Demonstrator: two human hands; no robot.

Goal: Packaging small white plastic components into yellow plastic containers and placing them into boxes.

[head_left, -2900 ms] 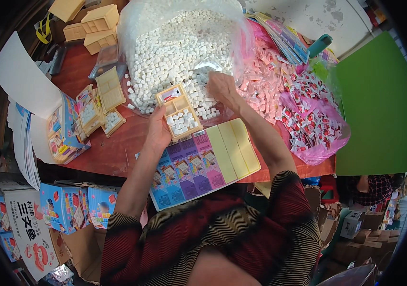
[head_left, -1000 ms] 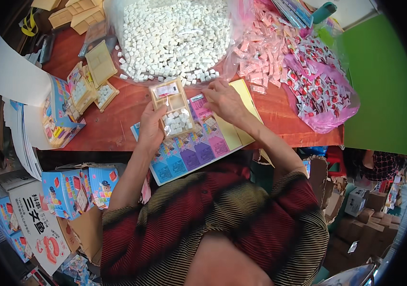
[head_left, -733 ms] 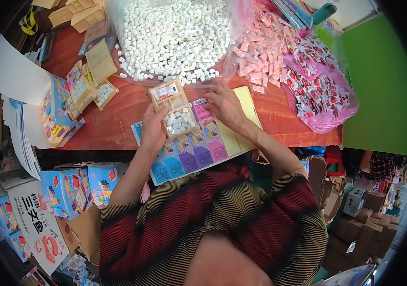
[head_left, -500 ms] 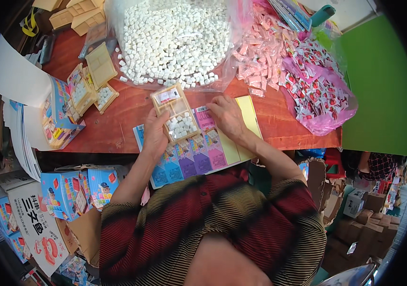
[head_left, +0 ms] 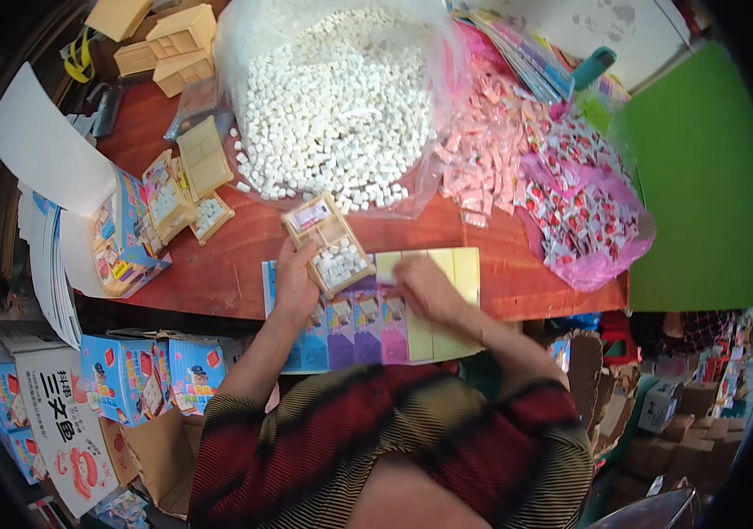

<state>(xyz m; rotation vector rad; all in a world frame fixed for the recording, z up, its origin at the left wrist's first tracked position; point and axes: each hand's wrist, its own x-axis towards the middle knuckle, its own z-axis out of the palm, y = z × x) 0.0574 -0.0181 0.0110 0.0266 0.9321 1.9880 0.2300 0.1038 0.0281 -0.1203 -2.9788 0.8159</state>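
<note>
Compartment tray point(head_left: 332, 231), white cubes in its lower part, is near the centre of my frame, its left edge pinched between the left hand's point(head_left: 297, 280) thumb and fingers. The right hand point(head_left: 429, 289), earlier at the white heap point(head_left: 332, 123), is now over the label sheet point(head_left: 366, 326), where pale yellow shows above the pink strip. Its fingers are curled; I cannot tell whether they pinch anything.

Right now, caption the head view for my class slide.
Left hand holds a divided tray; right hand at the label sheet.
</note>
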